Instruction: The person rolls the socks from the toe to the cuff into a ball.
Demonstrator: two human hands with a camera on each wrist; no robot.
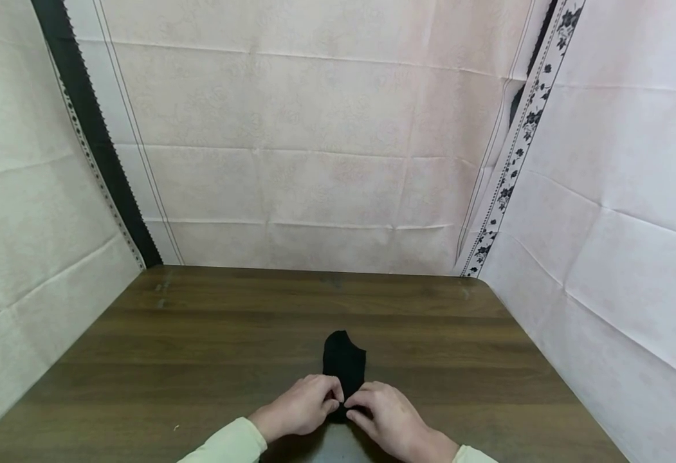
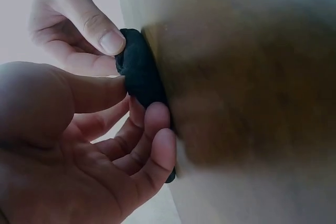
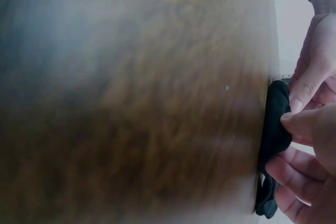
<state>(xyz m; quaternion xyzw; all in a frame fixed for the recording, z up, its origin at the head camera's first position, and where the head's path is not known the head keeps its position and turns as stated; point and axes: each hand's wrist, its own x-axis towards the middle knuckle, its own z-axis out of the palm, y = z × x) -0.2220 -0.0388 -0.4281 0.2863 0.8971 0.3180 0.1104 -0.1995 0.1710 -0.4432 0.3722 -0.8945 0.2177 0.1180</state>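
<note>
On the wooden table (image 1: 199,347), a black sock (image 1: 345,357) lies with its long axis pointing away from the person; left hand (image 1: 305,402) and right hand (image 1: 390,418), fingers curled, pinch its near end from opposite sides, neither nearer.

The left hand (image 1: 305,405) and right hand (image 1: 388,417) partly hide the black cloth (image 1: 345,359).

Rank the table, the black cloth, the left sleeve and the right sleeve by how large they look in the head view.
1. Table, by far the largest.
2. Black cloth, partly covered, and left sleeve, cut off by the picture's edge: too alike to rank.
3. Right sleeve, also cut off; only a sliver shows.
</note>
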